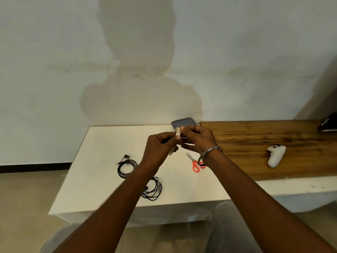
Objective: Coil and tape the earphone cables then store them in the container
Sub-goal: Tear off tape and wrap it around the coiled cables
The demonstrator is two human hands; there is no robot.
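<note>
Cream tape (pixel 177 132) gripped in curled left hand (pixel 157 146), right hand (pixel 197 138) pinching its upper end, above white tabletop (pixel 102 143) beside black earphone coil (pixel 127 168).

White controller (pixel 275 155) on wooden tabletop (pixel 255 136), wall (pixel 237 42) behind

Both arms were bare along all of their visible length, the left forearm (pixel 116 203) and the right forearm (pixel 255 194) running from the near edge up to the hands. Just behind the right hand (pixel 197 138) a thin, plain bangle (pixel 211 152) of silvery-grey metal circled the wrist, sitting loose, with its lower arc hanging clear below the arm. The left hand (pixel 158 147) showed only bare knuckles and fingers. At the near edge, light grey trousers (pixel 229 227) with soft folds covered both knees, one on the left and one on the right.
</note>
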